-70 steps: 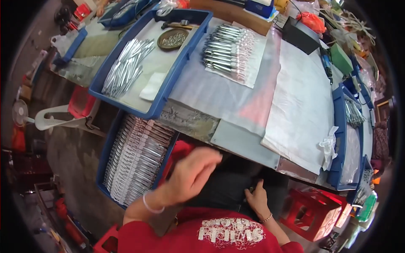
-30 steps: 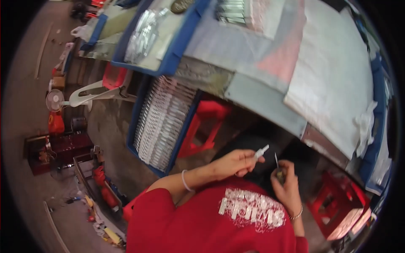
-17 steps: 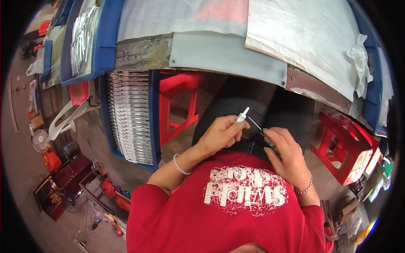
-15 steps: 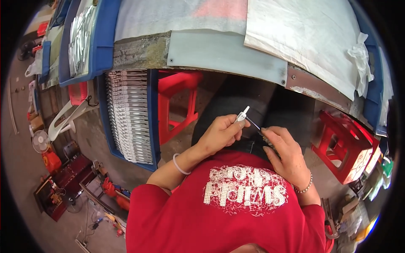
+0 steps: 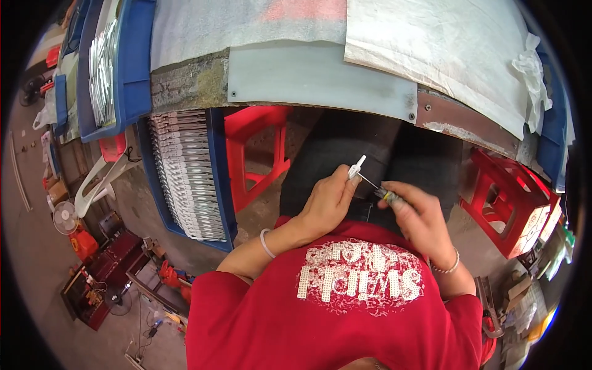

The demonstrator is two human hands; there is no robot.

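Note:
My left hand pinches a small white plastic part with a narrow end pointing up and away. In my right hand is a screwdriver with a clear, yellow and dark handle and a thin metal shaft. The shaft slants up to the left, and its tip meets the side of the white part near my left fingertips; a screw there is too small to make out. Both hands are above my lap, just short of the bench edge.
A worktable with pale sheets lies ahead. Left stands a blue crate with rows of white-and-metal pieces; above it is a blue bin of metal strips. Red stools are under the table and at the right.
My left hand has turned so that its back shows more. My right hand has shifted slightly, and the screwdriver handle now shows between its fingers. The view has shifted a little.

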